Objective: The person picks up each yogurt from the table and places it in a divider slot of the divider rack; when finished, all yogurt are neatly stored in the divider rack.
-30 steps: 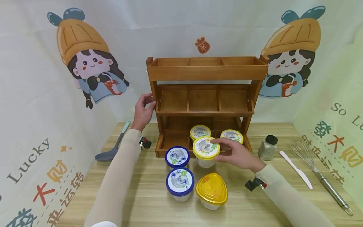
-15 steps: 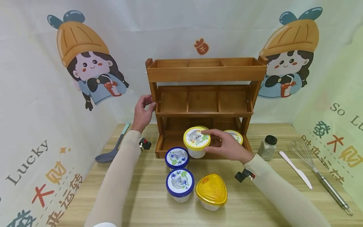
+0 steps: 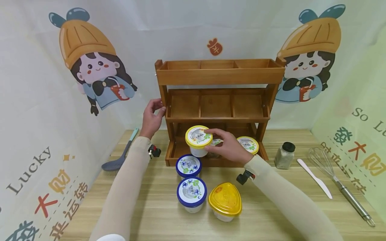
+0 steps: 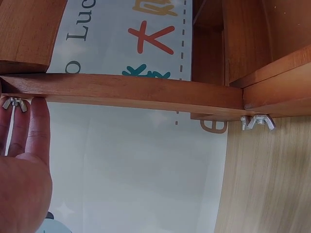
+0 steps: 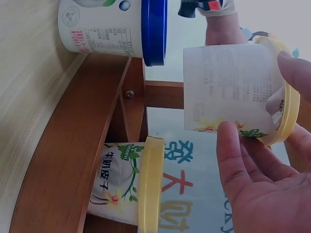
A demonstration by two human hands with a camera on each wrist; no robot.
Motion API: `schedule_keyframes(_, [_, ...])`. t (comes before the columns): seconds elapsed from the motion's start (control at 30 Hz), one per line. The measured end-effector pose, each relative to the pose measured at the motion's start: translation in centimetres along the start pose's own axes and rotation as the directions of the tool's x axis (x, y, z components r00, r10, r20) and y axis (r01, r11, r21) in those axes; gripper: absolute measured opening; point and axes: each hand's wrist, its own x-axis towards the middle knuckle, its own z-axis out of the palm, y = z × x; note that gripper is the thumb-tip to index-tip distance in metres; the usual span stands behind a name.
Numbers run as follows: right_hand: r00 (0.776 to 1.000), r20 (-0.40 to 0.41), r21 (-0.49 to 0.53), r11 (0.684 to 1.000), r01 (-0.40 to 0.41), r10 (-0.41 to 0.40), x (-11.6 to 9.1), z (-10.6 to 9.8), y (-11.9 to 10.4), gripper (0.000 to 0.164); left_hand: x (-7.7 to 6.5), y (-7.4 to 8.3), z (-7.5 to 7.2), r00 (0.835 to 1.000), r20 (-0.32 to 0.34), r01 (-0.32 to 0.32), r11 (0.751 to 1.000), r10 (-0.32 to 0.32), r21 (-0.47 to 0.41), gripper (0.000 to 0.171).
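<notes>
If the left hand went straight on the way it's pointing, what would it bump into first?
The left post of the rack. The left hand seems to be touching it, though how far its fingers reach behind is hidden.

The wooden rack (image 3: pixel 220 77) looks smooth, the held tub (image 5: pixel 228 82) perhaps matt paper.
</notes>
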Motion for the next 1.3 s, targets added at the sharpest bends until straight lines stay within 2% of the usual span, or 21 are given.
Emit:
schedule_keyframes(0.37, [1.000, 0.013, -0.029, 1.000, 0.007, -0.007, 2.5, 1.9, 1.0, 0.060, 0.0, -0.2, 0.1, 1.000, -0.003, 0.015, 1.000, -0.015, -0.013, 0.038])
schedule_keyframes(0.57, [0.999, 0.004, -0.081, 0.996, -0.041, 0.042, 3.6, 2.9, 0.9, 0.063, -0.3, -0.2, -0.1, 0.999, -0.018, 0.031, 0.999, -0.031, 0.010, 0.037])
schedule_keyframes(0.87, [0.995, -0.011, -0.109, 0.989, -0.096, 0.095, 5.6, 3.9, 1.1, 0.067, -0.2, 0.1, -0.2, 1.000, -0.024, 0.002, 1.000, -0.002, 0.000, 0.035])
schedule_keyframes(1.1, [0.992, 0.006, -0.215, 0.969, -0.118, 0.122, 6.3, 5.0, 1.5, 0.068, 0.0, 0.2, 0.1, 1.000, -0.012, 0.003, 1.000, -0.003, -0.007, 0.037])
schedule_keyframes(1.2, [0.993, 0.014, -0.253, 0.961, -0.111, 0.118, 6.5, 5.4, 1.7, 0.067, -0.4, 1.5, 0.2, 1.000, -0.008, 0.013, 1.000, -0.013, -0.010, 0.037])
schedule_keyframes(1.3, [0.993, 0.010, -0.295, 0.950, -0.106, 0.114, 6.8, 5.8, 2.1, 0.067, -0.4, 1.7, 0.4, 1.000, -0.010, 0.021, 1.000, -0.021, -0.009, 0.036])
